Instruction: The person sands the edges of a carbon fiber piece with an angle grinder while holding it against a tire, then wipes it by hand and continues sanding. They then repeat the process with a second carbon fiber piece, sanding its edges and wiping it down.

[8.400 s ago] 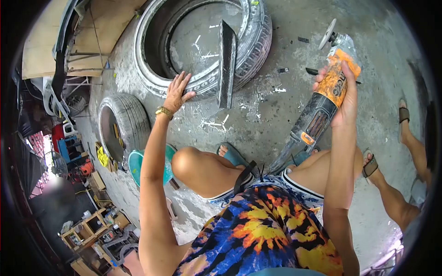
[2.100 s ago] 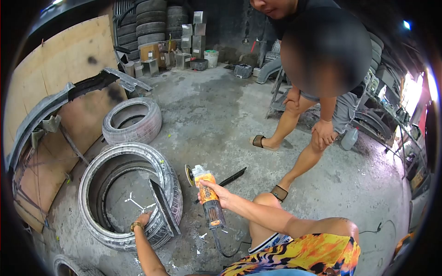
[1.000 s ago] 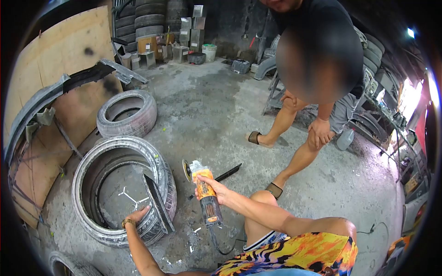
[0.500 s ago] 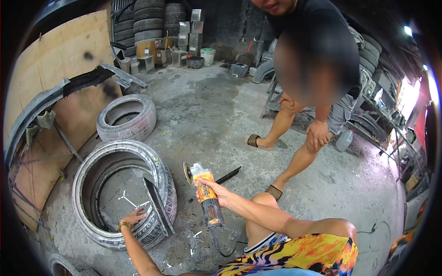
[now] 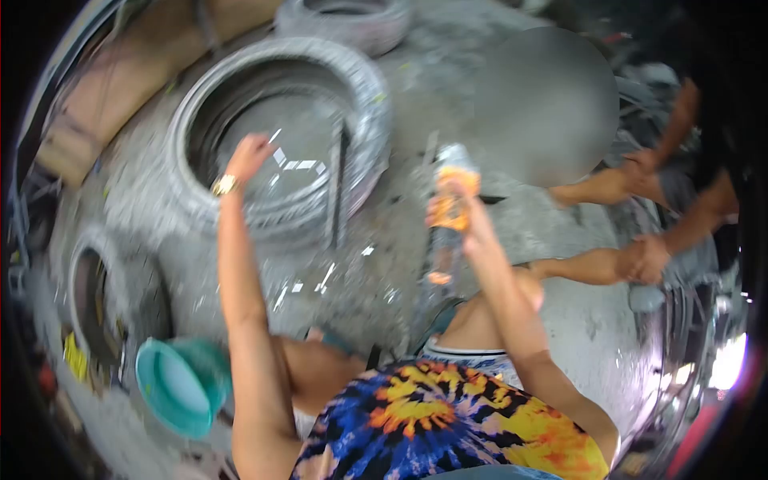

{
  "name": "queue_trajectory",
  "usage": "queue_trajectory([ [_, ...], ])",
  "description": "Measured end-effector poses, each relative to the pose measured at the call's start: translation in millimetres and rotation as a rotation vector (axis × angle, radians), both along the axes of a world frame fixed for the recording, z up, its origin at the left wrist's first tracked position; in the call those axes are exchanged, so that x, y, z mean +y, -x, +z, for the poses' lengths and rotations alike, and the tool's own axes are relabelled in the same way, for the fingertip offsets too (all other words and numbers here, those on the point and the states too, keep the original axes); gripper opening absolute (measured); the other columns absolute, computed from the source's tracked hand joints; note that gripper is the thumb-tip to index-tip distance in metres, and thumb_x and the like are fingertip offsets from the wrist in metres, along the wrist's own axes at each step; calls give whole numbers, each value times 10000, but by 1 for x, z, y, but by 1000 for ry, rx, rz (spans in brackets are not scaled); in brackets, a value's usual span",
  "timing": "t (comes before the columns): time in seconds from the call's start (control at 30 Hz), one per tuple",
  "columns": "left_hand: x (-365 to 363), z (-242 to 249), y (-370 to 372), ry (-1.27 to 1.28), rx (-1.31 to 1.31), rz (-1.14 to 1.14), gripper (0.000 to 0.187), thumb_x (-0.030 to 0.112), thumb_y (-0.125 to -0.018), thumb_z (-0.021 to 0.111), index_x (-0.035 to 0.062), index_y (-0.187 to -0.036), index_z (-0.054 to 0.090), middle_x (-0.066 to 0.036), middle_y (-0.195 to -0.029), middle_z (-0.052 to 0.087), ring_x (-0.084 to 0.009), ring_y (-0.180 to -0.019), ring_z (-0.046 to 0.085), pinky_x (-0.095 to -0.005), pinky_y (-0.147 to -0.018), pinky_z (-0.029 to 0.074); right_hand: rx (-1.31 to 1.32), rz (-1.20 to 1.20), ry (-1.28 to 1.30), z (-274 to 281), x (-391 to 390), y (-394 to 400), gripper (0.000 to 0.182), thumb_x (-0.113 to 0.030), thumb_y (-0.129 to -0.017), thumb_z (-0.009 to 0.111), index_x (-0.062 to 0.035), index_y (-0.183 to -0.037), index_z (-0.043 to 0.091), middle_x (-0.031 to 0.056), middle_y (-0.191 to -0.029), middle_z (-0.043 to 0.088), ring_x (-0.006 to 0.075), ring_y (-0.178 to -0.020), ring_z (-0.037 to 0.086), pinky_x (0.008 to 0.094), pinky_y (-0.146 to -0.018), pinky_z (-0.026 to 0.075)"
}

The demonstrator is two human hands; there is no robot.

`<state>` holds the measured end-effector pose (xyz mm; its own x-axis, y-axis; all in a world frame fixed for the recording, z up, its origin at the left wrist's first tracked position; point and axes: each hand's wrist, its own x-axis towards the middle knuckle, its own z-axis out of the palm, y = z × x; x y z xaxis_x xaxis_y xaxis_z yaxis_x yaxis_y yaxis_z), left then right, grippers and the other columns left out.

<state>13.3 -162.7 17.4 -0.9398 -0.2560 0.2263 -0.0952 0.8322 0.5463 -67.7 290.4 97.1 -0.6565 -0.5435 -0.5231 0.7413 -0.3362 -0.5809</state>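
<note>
My right hand (image 5: 466,216) is wrapped round the orange and black body of an angle grinder (image 5: 454,180), its head pointing away from me; motion blurs it. My left hand (image 5: 251,155), with a gold watch (image 5: 225,185) at the wrist, is over the opening of a large dusty tire (image 5: 364,80) lying flat. Its fingers look bunched together, and I cannot tell what, if anything, is in them. Beside the fingertips, white strips (image 5: 301,166) show within the tire's ring. A long dark trim piece (image 5: 337,184) leans across the tire's near right side.
A second tire (image 5: 352,28) lies beyond, and another tire (image 5: 144,300) stands at the left. Near it is a teal basin (image 5: 144,368) with pale liquid. White scraps (image 5: 326,278) litter the floor. At the right is another person, a hand (image 5: 646,258) on the knee.
The view has swung down and to the left, bringing the basin into sight. My left hand's spread fingers have drawn together over the tire's opening. My right hand still holds the angle grinder.
</note>
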Motion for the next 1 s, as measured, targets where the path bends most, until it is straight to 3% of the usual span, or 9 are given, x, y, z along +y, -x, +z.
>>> queue_trajectory([
  [0.13, 27, 41, 4, -101, -339, 160, 260, 261, -852, 670, 7, -900, 697, -206, -849, 681, -347, -743, 627, -398, -693, 471, -91, -28, 24, -5, 4, 1, 448, -349, -849, 735, -85, -1134, 512, 126, -819, 622, 239, -698, 658, 397, -624, 585],
  [0.2, 18, 9, 5, -130, -51, -15, 339, 248, -867, 663, 45, -1138, 671, -217, -1108, 663, -362, -1000, 644, -385, -840, 493, -59, -19, 6, 0, 4, -3, 442, -350, -851, 734, -83, -1131, 520, 125, -811, 625, 234, -677, 658, 388, -605, 588],
  [0.23, 23, 3, 2, -119, -75, -14, 339, 248, -867, 663, 45, -1138, 671, -217, -1108, 663, -362, -1000, 644, -385, -840, 493, -83, -19, 17, 2, 8, -4, 442, -350, -851, 734, -83, -1131, 520, 125, -811, 625, 234, -677, 658, 388, -605, 588],
  [0.3, 38, 3, 4, -207, -22, -41, 521, 235, -870, 665, 77, -1349, 531, -215, -1275, 584, -365, -1198, 554, -374, -984, 450, -67, -33, -5, 3, 9, -1, 435, -345, -853, 733, -77, -1127, 526, 122, -806, 628, 230, -666, 659, 380, -599, 590],
  [0.33, 47, 13, 3, -163, -214, -28, 618, 312, -907, 625, 79, -1438, 411, -200, -1402, 488, -351, -1296, 469, -380, -1064, 389, -73, -33, 6, 2, 11, 0, 433, -339, -857, 730, -70, -1127, 525, 120, -804, 631, 225, -665, 661, 377, -596, 591],
  [0.47, 79, 8, -9, -83, -448, -43, 631, 480, -971, 479, 76, -1450, 399, -191, -1489, 386, -341, -1376, 368, -404, -1135, 300, -96, -55, -9, 3, 21, 3, 423, -341, -859, 727, -65, -1108, 526, 119, -801, 636, 220, -663, 663, 369, -588, 590],
  [0.6, 86, -24, -58, 178, -456, -192, 659, 475, -965, 492, 87, -1478, 350, -184, -1513, 348, -340, -1405, 320, -429, -1152, 258, -125, -63, -27, 0, 36, 10, 394, -354, -877, 705, -53, -1073, 544, 122, -827, 645, 221, -671, 662, 367, -602, 587],
  [0.77, 98, -20, -126, 326, -340, -64, 637, 407, -966, 507, 55, -1465, 327, -158, -1519, 336, -320, -1415, 294, -459, -1162, 233, -133, 2, 61, -7, 43, 15, 365, -369, -919, 645, -52, -1072, 548, 115, -838, 632, 221, -704, 652, 365, -616, 579],
  [1.0, 65, -17, -152, 346, -215, 70, 434, 338, -942, 537, 48, -1264, 510, -125, -1287, 520, -320, -1225, 469, -440, -1073, 331, -103, -45, 35, 3, 46, 12, 369, -367, -935, 622, -33, -1071, 539, 106, -834, 594, 210, -709, 611, 347, -609, 567],
])
